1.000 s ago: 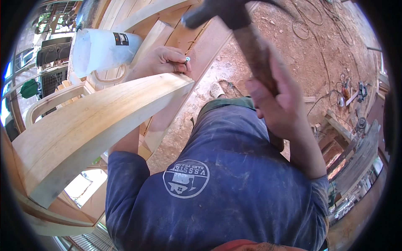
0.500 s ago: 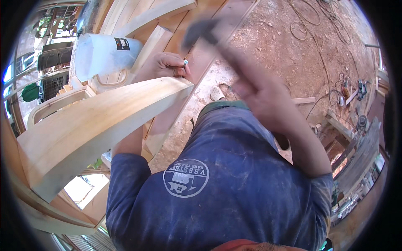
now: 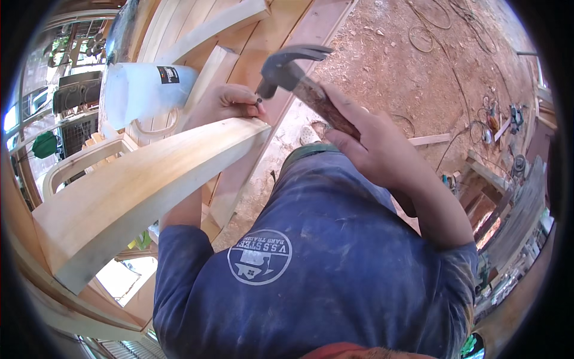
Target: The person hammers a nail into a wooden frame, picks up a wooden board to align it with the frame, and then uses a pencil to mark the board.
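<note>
nearest, at two o'clock, the right hand (image 3: pixel 379 146) has its fingers wrapped around the handle of a hammer (image 3: pixel 286 72). at eleven, the left hand (image 3: pixel 230 100) pinches a nail (image 3: pixel 258 102), its top just beside the hammer's face, near the end of a curved beam (image 3: pixel 149 158) toward nine. the nail's top stands out, so driving seems unfinished; its tip is hidden. farther, at ten, lies a pale bucket (image 3: pixel 134 93).

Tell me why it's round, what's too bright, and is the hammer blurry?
Head view: a fisheye lens makes it round with black corners; head view: a patch at lower left glares white; head view: the hammer shows clearly enough.
</note>
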Motion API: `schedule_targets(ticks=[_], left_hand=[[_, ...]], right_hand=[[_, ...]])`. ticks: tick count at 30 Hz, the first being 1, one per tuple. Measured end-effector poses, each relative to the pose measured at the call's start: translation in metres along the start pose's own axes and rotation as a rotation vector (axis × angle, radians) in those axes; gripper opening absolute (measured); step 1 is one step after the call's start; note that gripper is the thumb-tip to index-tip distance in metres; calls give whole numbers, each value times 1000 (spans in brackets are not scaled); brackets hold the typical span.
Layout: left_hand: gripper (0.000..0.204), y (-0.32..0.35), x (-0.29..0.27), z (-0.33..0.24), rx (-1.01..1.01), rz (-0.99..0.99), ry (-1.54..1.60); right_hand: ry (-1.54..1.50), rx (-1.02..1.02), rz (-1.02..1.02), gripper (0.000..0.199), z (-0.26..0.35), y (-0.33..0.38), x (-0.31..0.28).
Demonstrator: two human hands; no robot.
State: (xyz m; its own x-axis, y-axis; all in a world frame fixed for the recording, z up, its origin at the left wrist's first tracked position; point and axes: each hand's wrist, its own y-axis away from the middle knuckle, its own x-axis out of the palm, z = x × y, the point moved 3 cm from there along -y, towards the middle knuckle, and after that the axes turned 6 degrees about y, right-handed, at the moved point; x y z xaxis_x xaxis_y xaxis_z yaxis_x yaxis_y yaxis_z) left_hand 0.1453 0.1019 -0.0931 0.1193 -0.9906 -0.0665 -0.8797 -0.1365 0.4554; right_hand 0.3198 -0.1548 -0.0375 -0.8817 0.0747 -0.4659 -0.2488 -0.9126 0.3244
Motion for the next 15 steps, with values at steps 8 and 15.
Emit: schedule_targets(ticks=[8, 15], left_hand=[[7, 3, -6, 3, 28, -198, 130], [6, 1, -4, 18, -92, -48, 148]], right_hand=[[-460, -243, -605, 64, 18, 16, -49], [-511, -81, -388, 65, -1, 5, -14]])
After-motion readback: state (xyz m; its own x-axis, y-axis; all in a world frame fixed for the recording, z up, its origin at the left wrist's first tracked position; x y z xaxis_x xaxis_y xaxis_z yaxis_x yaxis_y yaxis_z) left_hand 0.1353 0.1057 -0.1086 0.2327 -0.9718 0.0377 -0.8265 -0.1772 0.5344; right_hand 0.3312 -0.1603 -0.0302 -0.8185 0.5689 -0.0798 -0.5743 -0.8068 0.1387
